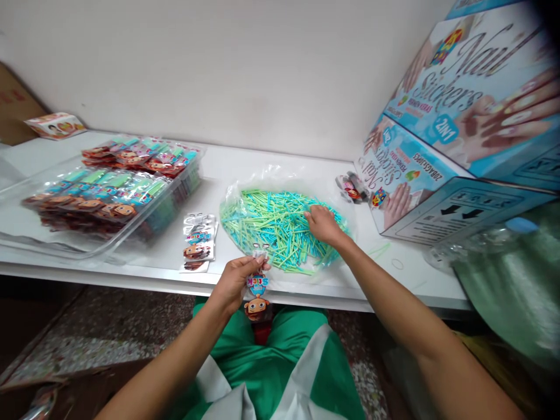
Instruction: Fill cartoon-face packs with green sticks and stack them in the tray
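My left hand (pixel 236 283) pinches the upper end of a small printed pouch (pixel 257 300), which hangs down past the table's front edge with a brown cartoon character on it. My right hand (pixel 322 224) is closed, its fingertips among a pile of thin green and blue sticks (pixel 280 227). These sticks lie in a spread clear plastic bag (pixel 234 195). Exactly how many sticks the fingers hold is hidden. Between the bag and the tray, a small stack of flat pouches (pixel 198 242) rests on the table.
A clear plastic tray (pixel 125 239) at left holds many pouches with sticks (pixel 105 192). Blue Nail Stickers cartons (pixel 437 151) are stacked at right, beside small packets (pixel 352 186). A plastic bottle (pixel 476 242) lies near the right end. The white table's front edge (pixel 153 280) runs before me.
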Motion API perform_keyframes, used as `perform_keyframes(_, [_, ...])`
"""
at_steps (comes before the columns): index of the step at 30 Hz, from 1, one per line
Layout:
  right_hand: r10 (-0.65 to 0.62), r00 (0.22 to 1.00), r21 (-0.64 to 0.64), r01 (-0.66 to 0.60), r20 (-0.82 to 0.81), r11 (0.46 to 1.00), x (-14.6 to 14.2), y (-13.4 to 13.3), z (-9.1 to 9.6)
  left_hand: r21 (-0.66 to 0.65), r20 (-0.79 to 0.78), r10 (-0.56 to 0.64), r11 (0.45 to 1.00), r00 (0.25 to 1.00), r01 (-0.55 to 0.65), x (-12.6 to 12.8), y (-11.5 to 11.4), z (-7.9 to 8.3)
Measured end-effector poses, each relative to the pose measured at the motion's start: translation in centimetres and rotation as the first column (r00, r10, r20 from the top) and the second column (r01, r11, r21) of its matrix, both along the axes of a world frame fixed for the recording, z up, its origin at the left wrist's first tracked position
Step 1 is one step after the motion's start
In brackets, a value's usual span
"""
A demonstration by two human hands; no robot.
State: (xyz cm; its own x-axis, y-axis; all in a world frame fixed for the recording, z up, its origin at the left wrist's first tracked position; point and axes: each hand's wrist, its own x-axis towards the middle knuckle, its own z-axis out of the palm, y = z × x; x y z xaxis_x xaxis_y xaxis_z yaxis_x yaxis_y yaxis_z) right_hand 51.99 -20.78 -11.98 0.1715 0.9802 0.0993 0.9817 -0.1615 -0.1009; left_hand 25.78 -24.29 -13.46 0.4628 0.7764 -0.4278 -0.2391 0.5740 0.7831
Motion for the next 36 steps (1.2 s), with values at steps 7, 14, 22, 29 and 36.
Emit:
perform_keyframes(7, [0.008, 0.999, -0.124, -0.014, -0.052, 0.992, -0.6, -0.2, 0.1, 0.014, -0.013, 0.006, 1.000, 1.000, -0.005, -0.1, -0.1, 0.3])
perform_keyframes(14, [-0.004, 1.000, -0.242, 0.002, -0.007, 0.970, 1.2, -2.0, 1.5, 0.015, -0.018, 0.024, 1.000, 1.000, -0.024, -0.5, 0.2, -0.1])
perform_keyframes(22, [-0.034, 0.999, -0.180, 0.039, 0.033, 0.983, -1.4, 0.8, 1.4, 0.020, -0.010, 0.010, 1.000, 1.000, -0.010, -0.1, -0.1, 0.1])
perform_keyframes(29, [0.009, 1.000, -0.213, -0.002, 0.028, 0.977, -2.3, 2.3, -0.3, 0.039, -0.024, 0.030, 0.999, 0.999, -0.029, -1.2, -0.1, 0.3])
perform_keyframes(36, [-0.036, 0.999, -0.120, 0.035, -0.001, 0.992, 0.1, 1.5, 1.0, 0.012, -0.012, 0.058, 0.998, 0.998, -0.058, -1.1, 0.8, 0.6])
